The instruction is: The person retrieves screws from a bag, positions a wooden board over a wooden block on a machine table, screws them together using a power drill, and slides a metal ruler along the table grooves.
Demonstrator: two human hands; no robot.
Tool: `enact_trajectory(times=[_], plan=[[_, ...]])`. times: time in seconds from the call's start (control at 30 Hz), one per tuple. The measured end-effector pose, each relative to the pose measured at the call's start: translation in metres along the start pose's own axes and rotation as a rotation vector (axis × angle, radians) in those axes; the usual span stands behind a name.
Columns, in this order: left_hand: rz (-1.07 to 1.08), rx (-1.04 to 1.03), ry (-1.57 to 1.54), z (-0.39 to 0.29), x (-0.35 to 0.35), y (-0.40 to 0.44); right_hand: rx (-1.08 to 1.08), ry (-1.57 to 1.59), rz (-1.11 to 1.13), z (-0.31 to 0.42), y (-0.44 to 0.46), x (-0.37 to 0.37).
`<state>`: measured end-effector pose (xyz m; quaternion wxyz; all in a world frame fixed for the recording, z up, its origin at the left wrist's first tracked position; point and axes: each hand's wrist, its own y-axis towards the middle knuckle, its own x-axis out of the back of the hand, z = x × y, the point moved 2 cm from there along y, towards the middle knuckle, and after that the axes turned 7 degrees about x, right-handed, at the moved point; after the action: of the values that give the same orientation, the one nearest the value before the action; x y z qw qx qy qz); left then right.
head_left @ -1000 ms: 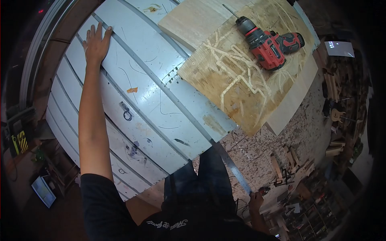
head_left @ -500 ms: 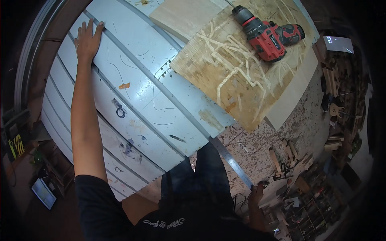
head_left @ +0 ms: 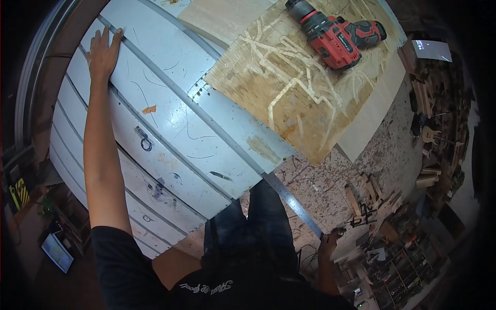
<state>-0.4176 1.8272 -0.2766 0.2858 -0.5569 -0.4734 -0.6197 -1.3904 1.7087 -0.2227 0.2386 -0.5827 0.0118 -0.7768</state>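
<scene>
My left hand [head_left: 103,56] lies flat on the pale grey slotted tabletop [head_left: 170,111], fingers spread across a groove near the far left edge. Nothing is in it. Down at the lower right, my right hand [head_left: 327,245] is closed around the end of a long, flat steel ruler [head_left: 295,205]. The ruler slants up from that hand to the table's near corner, in line with a groove. How much of it continues along the table I cannot tell. A small dark round item shows beside the right fingers, too unclear to name.
A red and black cordless drill [head_left: 336,42] rests on a gouged plywood board [head_left: 299,88] at the upper right. Light wood panels [head_left: 227,19] lie under and behind the board. Shavings speckle the floor [head_left: 372,150]. Wood pieces and clamps [head_left: 364,213] stand at the right.
The whole view has shifted slightly, so the table, board and drill sit further left and a little higher. Both hands keep their places on the tabletop and the ruler.
</scene>
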Motion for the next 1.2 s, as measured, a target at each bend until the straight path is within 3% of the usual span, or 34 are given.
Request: enact_trajectory(times=[0.07, 0.13, 0.17, 0.23, 0.43, 0.53, 0.97, 1.03, 1.2], plan=[[0.009, -0.009, 0.004, 0.001, -0.001, -0.003, 0.083, -0.062, -0.032, -0.006, -0.008, 0.004], [0.015, 0.004, 0.007, 0.000, 0.000, -0.001, -0.160, -0.135, 0.034, -0.011, 0.002, 0.011], [0.014, 0.001, 0.006, 0.000, 0.001, 0.001, -0.163, -0.134, 0.032, -0.010, 0.004, 0.014], [0.013, -0.003, 0.012, 0.001, 0.000, 0.000, -0.044, -0.144, 0.004, -0.011, 0.000, 0.022], [0.019, 0.003, 0.016, 0.002, -0.002, 0.002, 0.007, -0.147, 0.055, -0.019, -0.016, 0.025], [0.030, 0.008, 0.019, 0.001, 0.000, 0.002, -0.081, -0.098, 0.036, -0.017, -0.016, 0.019], [0.035, 0.016, 0.022, 0.002, -0.001, 0.002, 0.017, -0.039, 0.038, -0.006, -0.006, 0.002], [0.030, 0.007, 0.018, 0.001, 0.001, 0.001, 0.106, -0.064, 0.023, 0.008, 0.004, -0.001], [-0.009, 0.002, 0.011, 0.002, 0.000, -0.002, 0.072, 0.051, 0.058, 0.087, 0.051, -0.017]])
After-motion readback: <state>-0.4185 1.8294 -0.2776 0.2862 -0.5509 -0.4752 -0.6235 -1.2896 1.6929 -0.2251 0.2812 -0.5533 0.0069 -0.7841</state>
